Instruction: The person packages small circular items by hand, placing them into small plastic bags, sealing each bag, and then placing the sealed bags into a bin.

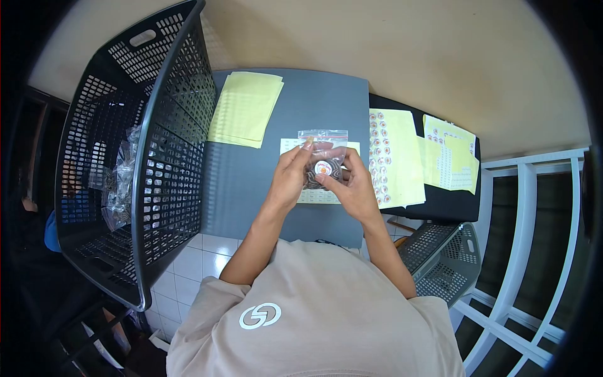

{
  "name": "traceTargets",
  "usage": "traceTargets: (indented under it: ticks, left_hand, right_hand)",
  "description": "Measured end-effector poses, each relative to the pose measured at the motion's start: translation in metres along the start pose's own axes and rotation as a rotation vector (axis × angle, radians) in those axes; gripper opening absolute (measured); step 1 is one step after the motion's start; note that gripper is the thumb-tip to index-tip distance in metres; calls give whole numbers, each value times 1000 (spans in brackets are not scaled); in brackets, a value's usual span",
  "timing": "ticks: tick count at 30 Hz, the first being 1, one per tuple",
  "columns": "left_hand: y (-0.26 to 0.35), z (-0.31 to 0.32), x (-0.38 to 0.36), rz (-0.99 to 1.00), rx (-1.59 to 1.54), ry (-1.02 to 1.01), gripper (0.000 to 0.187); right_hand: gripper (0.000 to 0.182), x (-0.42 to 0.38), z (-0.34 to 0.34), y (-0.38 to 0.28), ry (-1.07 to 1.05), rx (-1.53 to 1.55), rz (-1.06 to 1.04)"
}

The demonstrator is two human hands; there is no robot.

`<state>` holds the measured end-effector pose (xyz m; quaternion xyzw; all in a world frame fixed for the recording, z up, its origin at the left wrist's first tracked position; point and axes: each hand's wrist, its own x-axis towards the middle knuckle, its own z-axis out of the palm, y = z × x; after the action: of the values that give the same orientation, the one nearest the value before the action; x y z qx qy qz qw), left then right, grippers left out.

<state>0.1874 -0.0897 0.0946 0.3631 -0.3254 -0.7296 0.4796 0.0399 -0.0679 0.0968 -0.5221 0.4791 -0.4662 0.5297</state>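
Both hands hold a clear zip-lock bag (pixel 324 148) above the grey table (pixel 251 182). Dark, small curved pieces fill its lower part; their kind is too small to tell. On the bag's front sits a round white sticker (pixel 323 168) with an orange and red print. My left hand (pixel 293 169) grips the bag's left side, thumb near the top. My right hand (pixel 355 187) grips the right side, its thumb pressed at the sticker's lower edge. Beneath the bag lies a pale yellow printed sheet (pixel 317 197), partly hidden by the hands.
At the left stands a large dark basket (pixel 173 144) with filled plastic bags (pixel 118 198) inside. Yellow sheets (pixel 246 110) lie at the table's back left. To the right are a sheet of round stickers (pixel 396 157) and more sheets (pixel 449 154). A smaller basket (pixel 449 264) stands lower right.
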Motion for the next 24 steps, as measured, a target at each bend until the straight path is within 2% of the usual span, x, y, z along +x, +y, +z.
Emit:
traceTargets:
  ticks: [3, 8, 12, 14, 15, 17, 18, 19, 21, 23, 24]
  left_hand:
    - [-5, -5, -2, -33, -66, -33, 43]
    - [-18, -14, -8, -110, -51, 32, 43]
    - [-26, -16, -11, -123, -83, 26, 41]
    - [-32, -21, -11, -104, 27, 43, 38]
    - [-35, -24, -11, -108, 28, 42, 38]
    - [-43, -31, -11, -99, 138, -8, 35]
    - [-46, -35, -13, -105, 138, -11, 35]
    - [-48, -38, -14, -115, 167, 2, 33]
    - [-49, -47, -14, -128, 197, 13, 32]
    - [-48, -58, -15, -91, 177, 208, 29]
    - [-45, -62, -16, -75, 155, 232, 27]
  right_hand:
    - [39, -5, -7, 8, -68, 35, 79]
    - [37, -11, -17, 23, -117, 220, 325]
    - [34, -15, -16, 36, 24, 148, 340]
    - [32, -16, -14, 39, 75, -1, 186]
    - [32, -16, -14, 36, 79, 1, 189]
    - [27, -18, -14, 25, -67, -203, 258]
    - [20, -20, -14, 36, -89, -157, 177]
    - [20, -21, -17, 42, -84, -157, 179]
    - [17, -23, -29, 46, -123, 14, 294]
    - [12, -22, -52, 52, -76, 64, 264]
    - [11, -22, -67, 62, 23, -32, 261]
